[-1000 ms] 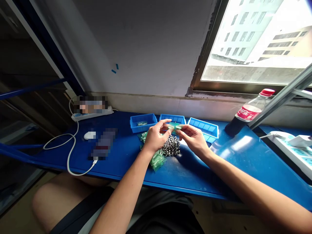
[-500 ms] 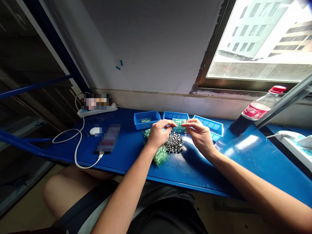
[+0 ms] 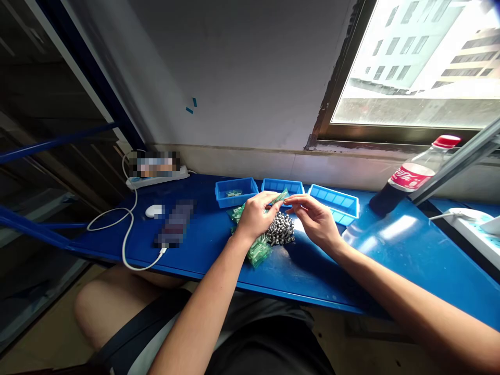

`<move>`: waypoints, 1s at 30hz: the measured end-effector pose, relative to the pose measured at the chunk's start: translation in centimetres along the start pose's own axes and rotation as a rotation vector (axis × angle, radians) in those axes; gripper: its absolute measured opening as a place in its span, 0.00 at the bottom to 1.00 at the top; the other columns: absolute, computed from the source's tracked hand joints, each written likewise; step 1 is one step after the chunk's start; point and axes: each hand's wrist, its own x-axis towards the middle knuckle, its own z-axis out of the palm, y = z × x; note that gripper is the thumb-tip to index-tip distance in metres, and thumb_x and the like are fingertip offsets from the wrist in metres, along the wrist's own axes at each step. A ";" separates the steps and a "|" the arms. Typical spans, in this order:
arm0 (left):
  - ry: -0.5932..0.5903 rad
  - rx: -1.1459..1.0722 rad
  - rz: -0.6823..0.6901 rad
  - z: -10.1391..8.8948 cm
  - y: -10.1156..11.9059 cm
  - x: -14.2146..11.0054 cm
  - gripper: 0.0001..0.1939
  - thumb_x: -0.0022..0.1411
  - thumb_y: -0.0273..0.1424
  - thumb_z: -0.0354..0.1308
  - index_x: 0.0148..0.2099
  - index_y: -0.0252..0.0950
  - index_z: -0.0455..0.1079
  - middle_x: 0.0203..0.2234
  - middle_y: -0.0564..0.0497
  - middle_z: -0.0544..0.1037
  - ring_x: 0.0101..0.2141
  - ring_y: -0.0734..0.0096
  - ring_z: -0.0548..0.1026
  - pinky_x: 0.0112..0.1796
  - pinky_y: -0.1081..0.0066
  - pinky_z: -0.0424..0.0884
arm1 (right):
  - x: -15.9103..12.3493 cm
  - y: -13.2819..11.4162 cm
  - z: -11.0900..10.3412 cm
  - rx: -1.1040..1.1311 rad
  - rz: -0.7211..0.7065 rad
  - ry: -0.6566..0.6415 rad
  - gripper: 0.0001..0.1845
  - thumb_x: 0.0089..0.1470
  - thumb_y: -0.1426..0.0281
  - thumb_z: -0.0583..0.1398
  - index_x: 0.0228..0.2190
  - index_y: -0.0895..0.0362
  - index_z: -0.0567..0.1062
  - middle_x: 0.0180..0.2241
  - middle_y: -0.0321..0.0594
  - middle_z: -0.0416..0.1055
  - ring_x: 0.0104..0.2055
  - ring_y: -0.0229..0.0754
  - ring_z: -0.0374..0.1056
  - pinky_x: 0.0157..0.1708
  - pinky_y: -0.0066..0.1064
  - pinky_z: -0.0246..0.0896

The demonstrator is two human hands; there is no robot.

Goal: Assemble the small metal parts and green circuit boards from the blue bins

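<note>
the left hand (image 3: 255, 214) pinches a green packet (image 3: 282, 195) near the metal pieces (image 3: 282, 230); whether the right hand (image 3: 314, 220) grips its edge, i cannot tell. likely light, slippery, flexible; best held by edges.

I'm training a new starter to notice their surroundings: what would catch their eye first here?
Probably the bright window at upper right, with the red-capped bottle below it. Next, near the middle, the left hand pinching a green packet, the right hand close beside it. Just below them, a pile of shiny metal parts stands out against the blue table.
</note>
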 end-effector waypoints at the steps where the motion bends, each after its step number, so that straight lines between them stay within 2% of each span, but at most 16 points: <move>1: 0.033 0.024 0.008 -0.2 0.0 0.1 0.13 0.73 0.31 0.61 0.56 0.38 0.81 0.48 0.45 0.86 0.49 0.61 0.84 0.50 0.63 0.83 | 0.0 0.2 0.0 -0.005 -0.004 0.003 0.10 0.70 0.64 0.60 0.46 0.47 0.83 0.49 0.43 0.77 0.50 0.48 0.76 0.47 0.44 0.80; 5: 0.149 0.207 0.040 -2.0 -0.8 0.6 0.17 0.76 0.28 0.56 0.62 0.41 0.78 0.51 0.46 0.84 0.50 0.63 0.82 0.55 0.61 0.79 | -0.1 0.6 -0.3 -0.181 -0.065 -0.031 0.11 0.70 0.67 0.59 0.46 0.47 0.82 0.46 0.42 0.79 0.47 0.48 0.76 0.44 0.42 0.77; 7: 0.172 0.369 0.030 -2.9 -1.6 0.7 0.20 0.74 0.23 0.53 0.62 0.40 0.78 0.55 0.46 0.82 0.57 0.58 0.78 0.61 0.57 0.74 | -0.1 0.7 -0.4 -0.317 -0.104 -0.096 0.11 0.70 0.68 0.60 0.47 0.48 0.82 0.42 0.41 0.80 0.43 0.48 0.76 0.43 0.43 0.75; 9: 0.176 0.547 -0.044 -3.5 -2.5 0.6 0.23 0.72 0.20 0.52 0.61 0.41 0.79 0.59 0.46 0.80 0.64 0.52 0.71 0.65 0.49 0.68 | -0.1 0.8 -0.4 -0.432 -0.146 -0.194 0.11 0.69 0.68 0.61 0.50 0.48 0.81 0.40 0.41 0.80 0.42 0.48 0.75 0.43 0.44 0.74; 12: 0.124 0.669 -0.192 -3.5 -3.7 0.2 0.20 0.73 0.26 0.53 0.60 0.40 0.80 0.59 0.44 0.80 0.68 0.44 0.66 0.68 0.38 0.60 | -0.1 1.2 -0.4 -0.551 -0.201 -0.341 0.14 0.67 0.64 0.65 0.53 0.48 0.80 0.43 0.43 0.80 0.44 0.51 0.74 0.46 0.47 0.73; 16: 0.046 0.679 -0.251 -3.1 -4.3 -0.1 0.16 0.75 0.34 0.54 0.52 0.40 0.82 0.54 0.44 0.84 0.65 0.42 0.70 0.69 0.33 0.51 | -0.1 1.5 -0.4 -0.599 -0.235 -0.441 0.08 0.68 0.64 0.65 0.45 0.49 0.84 0.43 0.44 0.81 0.45 0.51 0.72 0.44 0.46 0.74; 20: 0.111 0.629 -0.215 -3.1 -3.9 0.0 0.14 0.75 0.32 0.54 0.46 0.41 0.83 0.51 0.45 0.85 0.61 0.45 0.73 0.67 0.37 0.57 | 0.0 1.7 -0.4 -0.627 -0.221 -0.427 0.06 0.67 0.68 0.65 0.42 0.51 0.85 0.40 0.43 0.82 0.43 0.51 0.72 0.43 0.46 0.74; 25: 0.166 0.555 -0.095 -3.0 -3.2 0.3 0.13 0.74 0.31 0.55 0.45 0.39 0.82 0.47 0.45 0.85 0.57 0.48 0.76 0.62 0.46 0.68 | 0.0 1.6 -0.5 -0.635 -0.188 -0.399 0.07 0.65 0.72 0.66 0.42 0.50 0.85 0.38 0.41 0.84 0.43 0.51 0.74 0.44 0.45 0.75; 30: 0.123 0.408 0.084 -2.6 -2.0 0.6 0.13 0.76 0.29 0.53 0.48 0.38 0.80 0.45 0.47 0.85 0.55 0.55 0.77 0.62 0.52 0.71 | 0.2 1.2 -0.5 -0.594 -0.161 -0.387 0.06 0.64 0.73 0.66 0.38 0.50 0.83 0.35 0.40 0.83 0.41 0.49 0.75 0.42 0.43 0.74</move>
